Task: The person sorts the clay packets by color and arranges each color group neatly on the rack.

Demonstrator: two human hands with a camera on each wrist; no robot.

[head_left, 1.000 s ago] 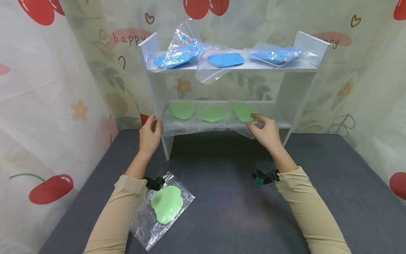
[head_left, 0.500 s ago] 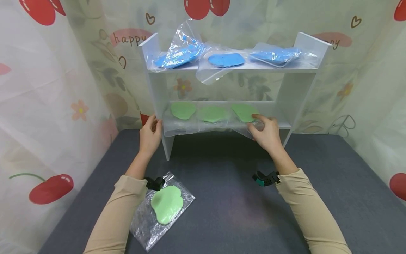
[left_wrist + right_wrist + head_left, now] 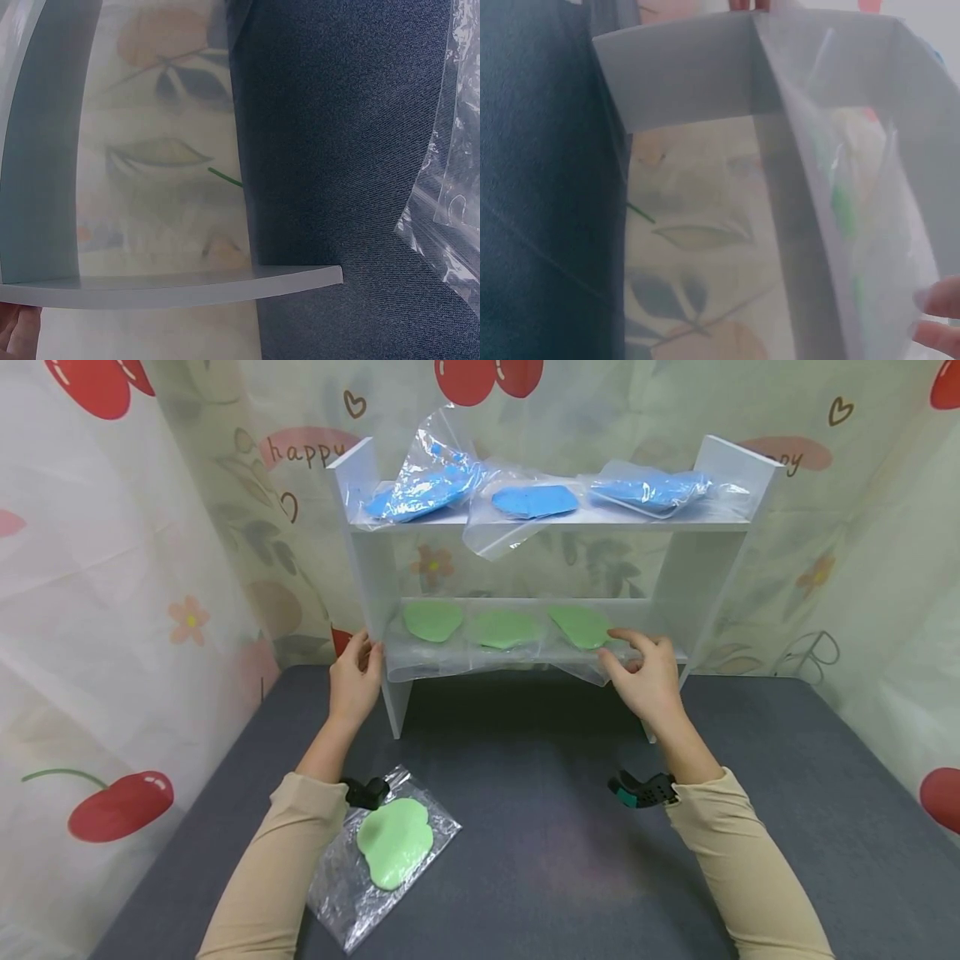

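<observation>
My left hand (image 3: 354, 685) is at the outer left side of the white shelf (image 3: 712, 568), loosely curled fingers against its side panel. The left wrist view shows fingers (image 3: 22, 334) at the panel's outer face. My right hand (image 3: 645, 677) is at the right end of the lower board, thumb and forefinger apart. Its fingertips are near the rightmost clear plastic bag (image 3: 585, 671), which holds a flat green piece (image 3: 579, 627); whether they touch is unclear. Two similar bagged green pieces, a middle one (image 3: 506, 629) and a left one (image 3: 433, 620), lie beside it, bag edges overhanging the board.
Another bag (image 3: 341, 885) with a green blob (image 3: 396, 843) lies on the dark table (image 3: 525, 860) near my left forearm. Three bags with blue contents (image 3: 534, 502) rest on the upper board. Patterned cloth (image 3: 112, 652) surrounds the table.
My right hand has moved slightly right and away from the rightmost bag, its thumb and forefinger letting go of it. My left hand stays where it was.
</observation>
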